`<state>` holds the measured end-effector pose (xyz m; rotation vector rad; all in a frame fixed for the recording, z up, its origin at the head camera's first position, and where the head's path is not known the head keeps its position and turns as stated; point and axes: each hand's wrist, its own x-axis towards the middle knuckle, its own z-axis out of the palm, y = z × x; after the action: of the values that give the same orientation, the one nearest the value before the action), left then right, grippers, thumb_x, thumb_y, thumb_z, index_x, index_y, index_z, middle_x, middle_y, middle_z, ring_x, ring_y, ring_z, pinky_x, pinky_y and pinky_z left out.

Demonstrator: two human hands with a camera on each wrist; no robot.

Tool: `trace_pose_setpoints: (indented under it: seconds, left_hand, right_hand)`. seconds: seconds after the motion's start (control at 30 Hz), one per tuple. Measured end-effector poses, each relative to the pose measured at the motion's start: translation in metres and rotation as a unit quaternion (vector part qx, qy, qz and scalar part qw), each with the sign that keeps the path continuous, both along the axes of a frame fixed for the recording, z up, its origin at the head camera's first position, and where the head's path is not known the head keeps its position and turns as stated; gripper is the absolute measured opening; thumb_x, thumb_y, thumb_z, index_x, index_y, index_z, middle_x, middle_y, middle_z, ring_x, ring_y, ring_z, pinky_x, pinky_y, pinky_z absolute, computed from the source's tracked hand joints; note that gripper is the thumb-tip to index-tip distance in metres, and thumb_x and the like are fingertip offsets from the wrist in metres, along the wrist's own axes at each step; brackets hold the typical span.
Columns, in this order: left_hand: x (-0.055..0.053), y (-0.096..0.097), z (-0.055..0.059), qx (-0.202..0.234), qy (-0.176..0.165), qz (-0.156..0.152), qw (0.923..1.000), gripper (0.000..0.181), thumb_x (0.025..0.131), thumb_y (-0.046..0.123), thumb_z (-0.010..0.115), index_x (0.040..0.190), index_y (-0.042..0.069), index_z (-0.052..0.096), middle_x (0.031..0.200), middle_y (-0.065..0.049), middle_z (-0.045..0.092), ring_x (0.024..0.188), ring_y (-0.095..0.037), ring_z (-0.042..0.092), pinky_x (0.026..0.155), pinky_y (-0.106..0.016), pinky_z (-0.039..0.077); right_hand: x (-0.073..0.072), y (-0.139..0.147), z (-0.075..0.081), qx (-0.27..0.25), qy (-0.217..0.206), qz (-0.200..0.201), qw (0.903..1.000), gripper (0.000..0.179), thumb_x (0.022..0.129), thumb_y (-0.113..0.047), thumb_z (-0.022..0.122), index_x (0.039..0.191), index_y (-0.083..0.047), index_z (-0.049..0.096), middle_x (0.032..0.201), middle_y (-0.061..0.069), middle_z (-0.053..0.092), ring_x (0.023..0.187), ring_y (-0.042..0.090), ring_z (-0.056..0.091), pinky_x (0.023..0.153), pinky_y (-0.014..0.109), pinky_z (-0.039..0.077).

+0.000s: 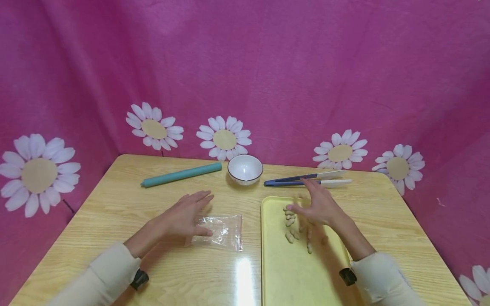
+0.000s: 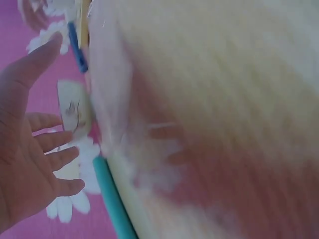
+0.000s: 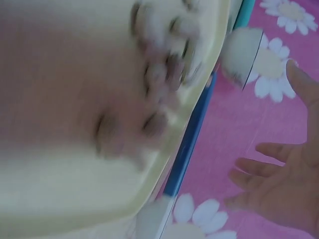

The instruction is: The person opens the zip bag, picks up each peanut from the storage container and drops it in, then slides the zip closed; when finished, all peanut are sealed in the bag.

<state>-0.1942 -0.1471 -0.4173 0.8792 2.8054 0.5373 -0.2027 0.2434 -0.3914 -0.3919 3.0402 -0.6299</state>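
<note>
Peanuts (image 1: 289,222), apparently in their shells, are scattered over the far part of the yellow tray (image 1: 285,276), right on the tabletop (image 1: 191,278). They can be expected to be light, dry and brittle; a gentle pinch around the middle should be used. To the left, a clear plastic bag (image 1: 226,231) is laid flat, likely limp and slippery, best lifted by its edge. Nothing is grasped by the left hand (image 1: 181,217) or right hand (image 1: 320,207), both held with fingers spread. Farther off, tongs (image 1: 291,184) and a bowl (image 1: 245,171) are placed.
</note>
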Motion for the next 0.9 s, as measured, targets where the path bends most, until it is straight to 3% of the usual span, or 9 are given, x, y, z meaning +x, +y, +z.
trace_pose_setpoints:
  seconds: [0.27, 0.43, 0.67, 0.9]
  left_hand:
    - [0.011, 0.018, -0.01, -0.002, -0.063, -0.012, 0.9979, 0.101, 0.067, 0.05, 0.081, 0.147, 0.011, 0.033, 0.151, -0.006, 0.038, 0.141, -0.026, 0.031, 0.117, -0.047, 0.018]
    - [0.013, 0.023, -0.013, -0.017, -0.056, -0.028, 0.9979, 0.097, 0.067, 0.047, 0.082, 0.146, 0.013, 0.036, 0.146, -0.005, 0.044, 0.137, -0.024, 0.035, 0.115, -0.045, 0.024]
    - [0.016, 0.025, -0.018, -0.034, -0.057, -0.031, 0.9973, 0.09, 0.072, 0.043, 0.08, 0.145, 0.012, 0.038, 0.144, -0.007, 0.044, 0.136, -0.024, 0.036, 0.113, -0.048, 0.025]
    - [0.016, 0.026, -0.022, -0.026, -0.034, -0.034, 0.9985, 0.083, 0.073, 0.041, 0.077, 0.142, 0.01, 0.042, 0.139, -0.008, 0.047, 0.131, -0.023, 0.039, 0.111, -0.047, 0.028]
  right_hand:
    - [0.009, -0.031, -0.003, -0.06, -0.035, 0.037, 0.9969, 0.078, 0.081, -0.048, 0.069, 0.136, 0.002, 0.046, 0.135, 0.024, 0.052, 0.124, 0.042, 0.049, 0.1, 0.054, 0.041]
    - [0.015, -0.05, -0.01, -0.102, -0.066, 0.049, 0.9914, 0.069, 0.083, -0.041, 0.07, 0.132, 0.003, 0.05, 0.129, 0.023, 0.057, 0.112, 0.039, 0.059, 0.092, 0.049, 0.048]
    - [0.021, -0.073, -0.02, -0.118, -0.071, 0.071, 0.988, 0.058, 0.083, -0.034, 0.07, 0.128, 0.001, 0.055, 0.125, 0.017, 0.062, 0.111, 0.031, 0.061, 0.091, 0.046, 0.049]
    - [0.021, -0.087, -0.024, -0.15, -0.097, 0.086, 0.9801, 0.051, 0.085, -0.031, 0.068, 0.124, 0.002, 0.057, 0.111, 0.016, 0.066, 0.104, 0.03, 0.063, 0.087, 0.043, 0.051]
